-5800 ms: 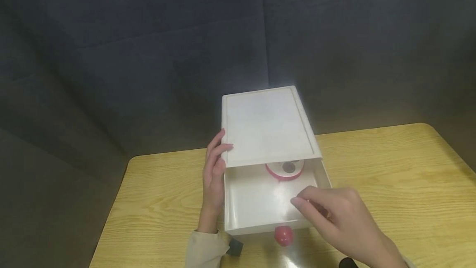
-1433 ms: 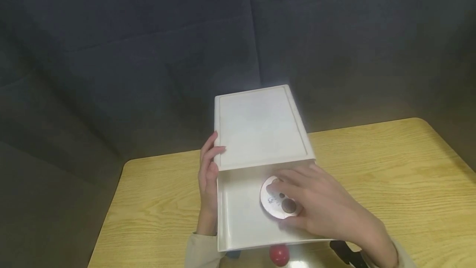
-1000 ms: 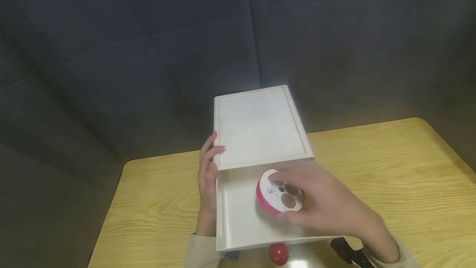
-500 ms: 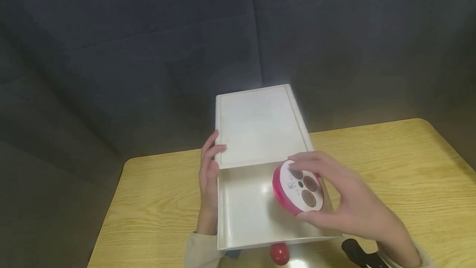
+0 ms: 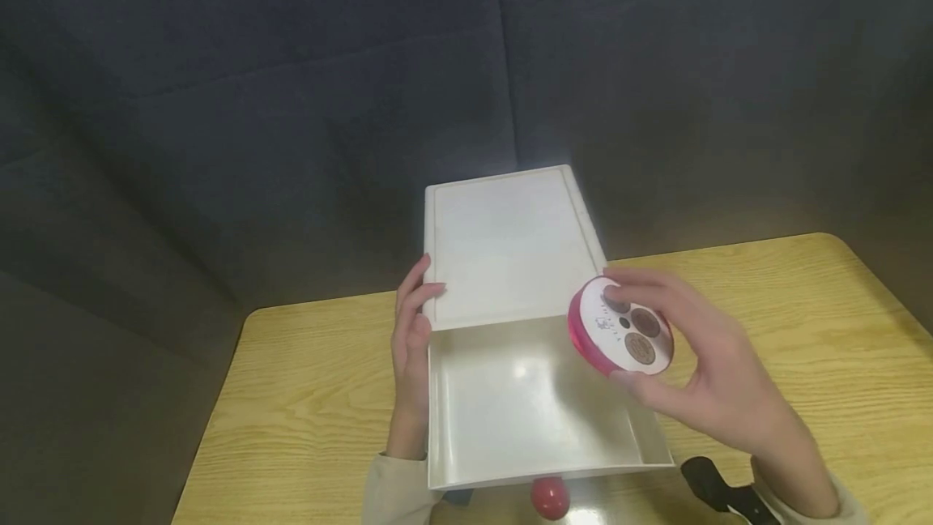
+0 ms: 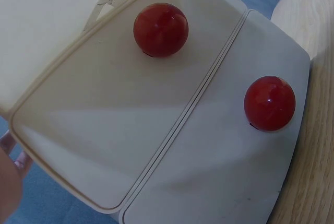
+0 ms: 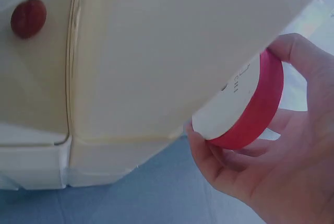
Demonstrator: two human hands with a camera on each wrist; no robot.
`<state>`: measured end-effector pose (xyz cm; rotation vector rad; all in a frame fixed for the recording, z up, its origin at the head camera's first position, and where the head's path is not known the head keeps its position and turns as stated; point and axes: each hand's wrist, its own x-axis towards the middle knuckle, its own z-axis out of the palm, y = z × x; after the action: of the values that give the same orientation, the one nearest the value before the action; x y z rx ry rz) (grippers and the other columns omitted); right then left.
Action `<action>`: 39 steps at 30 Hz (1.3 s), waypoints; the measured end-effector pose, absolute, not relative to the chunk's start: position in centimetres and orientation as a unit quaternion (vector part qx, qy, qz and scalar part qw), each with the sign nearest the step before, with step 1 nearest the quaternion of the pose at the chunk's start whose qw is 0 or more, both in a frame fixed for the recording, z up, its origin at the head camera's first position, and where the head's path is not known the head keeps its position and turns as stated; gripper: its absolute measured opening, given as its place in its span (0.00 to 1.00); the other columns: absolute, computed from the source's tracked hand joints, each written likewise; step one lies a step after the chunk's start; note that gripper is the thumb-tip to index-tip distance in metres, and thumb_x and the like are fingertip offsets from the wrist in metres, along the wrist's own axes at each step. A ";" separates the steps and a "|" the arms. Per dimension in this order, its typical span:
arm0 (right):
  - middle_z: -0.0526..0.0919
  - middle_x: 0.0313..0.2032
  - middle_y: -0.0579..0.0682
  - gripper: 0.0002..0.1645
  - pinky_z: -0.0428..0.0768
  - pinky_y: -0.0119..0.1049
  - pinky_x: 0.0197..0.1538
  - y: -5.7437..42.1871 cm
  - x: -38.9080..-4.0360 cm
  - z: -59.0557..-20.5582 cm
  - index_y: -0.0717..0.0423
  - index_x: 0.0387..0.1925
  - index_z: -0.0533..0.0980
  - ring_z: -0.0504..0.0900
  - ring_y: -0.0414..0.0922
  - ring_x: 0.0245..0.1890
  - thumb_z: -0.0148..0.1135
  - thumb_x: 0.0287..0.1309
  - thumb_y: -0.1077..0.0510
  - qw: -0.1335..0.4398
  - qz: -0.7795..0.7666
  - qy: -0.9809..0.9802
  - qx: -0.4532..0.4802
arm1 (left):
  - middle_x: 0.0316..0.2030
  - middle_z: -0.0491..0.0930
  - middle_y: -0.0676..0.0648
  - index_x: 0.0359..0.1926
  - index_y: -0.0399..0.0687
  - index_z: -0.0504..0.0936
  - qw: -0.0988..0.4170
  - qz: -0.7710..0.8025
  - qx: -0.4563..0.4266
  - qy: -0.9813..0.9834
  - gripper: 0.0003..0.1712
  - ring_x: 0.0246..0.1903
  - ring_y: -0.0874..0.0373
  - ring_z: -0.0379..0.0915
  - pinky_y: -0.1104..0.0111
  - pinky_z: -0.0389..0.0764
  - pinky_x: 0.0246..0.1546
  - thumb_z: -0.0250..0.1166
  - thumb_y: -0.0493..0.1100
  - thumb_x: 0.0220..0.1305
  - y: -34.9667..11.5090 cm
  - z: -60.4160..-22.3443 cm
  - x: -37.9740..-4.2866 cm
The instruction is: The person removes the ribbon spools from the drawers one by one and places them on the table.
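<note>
A white drawer cabinet (image 5: 510,241) stands on the table, its top drawer (image 5: 503,428) pulled out and bare inside. My left hand (image 5: 413,355) rests against the cabinet's left side, fingertips over the top edge. Above the drawer's right side, my right hand (image 5: 717,375) holds a spool of pink ribbon (image 5: 611,339) by its rim, thumb below and fingers above. The spool is tilted, its white face with round holes turned up. In the right wrist view, the drawer's side partly hides the ribbon spool (image 7: 263,101).
Red round knobs show on the upper drawer front (image 6: 160,30) and the lower drawer front (image 6: 270,103). The wooden table (image 5: 313,395) extends to both sides. A dark cloth (image 5: 328,144) hangs behind it. A black strap (image 5: 717,488) sits at my right wrist.
My right hand, earlier empty over the drawer, has taken hold of the ribbon spool inside and lifted it up and to the right. The drawer is slightly further out; my left hand keeps its place.
</note>
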<state>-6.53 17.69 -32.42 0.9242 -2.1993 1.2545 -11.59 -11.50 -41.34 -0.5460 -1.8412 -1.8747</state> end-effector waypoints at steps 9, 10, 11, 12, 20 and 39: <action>0.80 0.63 0.53 0.37 0.70 0.25 0.61 18.9 -6.9 -32.5 0.62 0.57 0.79 0.76 0.38 0.63 0.77 0.38 0.68 0.240 0.444 -0.813 0.292 | 0.75 0.60 0.44 0.57 0.64 0.78 0.230 -0.678 -0.203 -0.668 0.18 0.76 0.45 0.51 0.39 0.51 0.73 0.45 0.54 0.78 -11.4 -41.4 -11.7; 0.80 0.63 0.52 0.39 0.70 0.25 0.61 19.0 -7.0 -32.5 0.61 0.57 0.80 0.76 0.38 0.63 0.77 0.36 0.69 0.244 0.441 -0.814 0.289 | 0.75 0.60 0.44 0.57 0.63 0.78 0.231 -0.677 -0.204 -0.668 0.18 0.76 0.45 0.51 0.39 0.51 0.73 0.45 0.54 0.78 -11.4 -41.4 -11.7; 0.80 0.63 0.51 0.40 0.70 0.24 0.61 19.0 -7.0 -32.6 0.60 0.57 0.80 0.75 0.37 0.63 0.78 0.34 0.69 0.246 0.438 -0.816 0.286 | 0.75 0.60 0.43 0.57 0.62 0.78 0.232 -0.676 -0.204 -0.669 0.18 0.76 0.45 0.51 0.39 0.51 0.73 0.45 0.55 0.78 -11.4 -41.4 -11.7; 0.80 0.63 0.51 0.40 0.70 0.24 0.61 19.0 -7.0 -32.7 0.59 0.57 0.80 0.75 0.37 0.63 0.78 0.33 0.69 0.250 0.437 -0.815 0.285 | 0.75 0.61 0.43 0.57 0.60 0.78 0.234 -0.675 -0.204 -0.669 0.19 0.76 0.45 0.51 0.39 0.50 0.73 0.45 0.55 0.78 -11.4 -41.4 -11.7; 0.81 0.60 0.51 0.41 0.69 0.23 0.58 19.3 -7.4 -33.1 0.59 0.55 0.81 0.75 0.33 0.61 0.80 0.28 0.68 0.270 0.423 -0.820 0.273 | 0.75 0.61 0.43 0.57 0.54 0.77 0.234 -0.673 -0.196 -0.674 0.21 0.76 0.45 0.52 0.40 0.50 0.73 0.45 0.56 0.78 -11.4 -41.5 -11.7; 0.81 0.60 0.54 0.39 0.69 0.22 0.55 19.7 -8.4 -33.4 0.57 0.54 0.82 0.75 0.33 0.59 0.81 0.31 0.69 0.270 0.410 -0.839 0.234 | 0.75 0.61 0.43 0.58 0.64 0.77 0.237 -0.669 -0.204 -0.675 0.19 0.76 0.45 0.51 0.40 0.48 0.74 0.44 0.58 0.78 -11.5 -41.7 -12.0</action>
<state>-8.42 19.66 -33.44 0.6297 -2.2617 1.1059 -11.98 -11.46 -41.71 -0.5594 -1.8499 -1.8331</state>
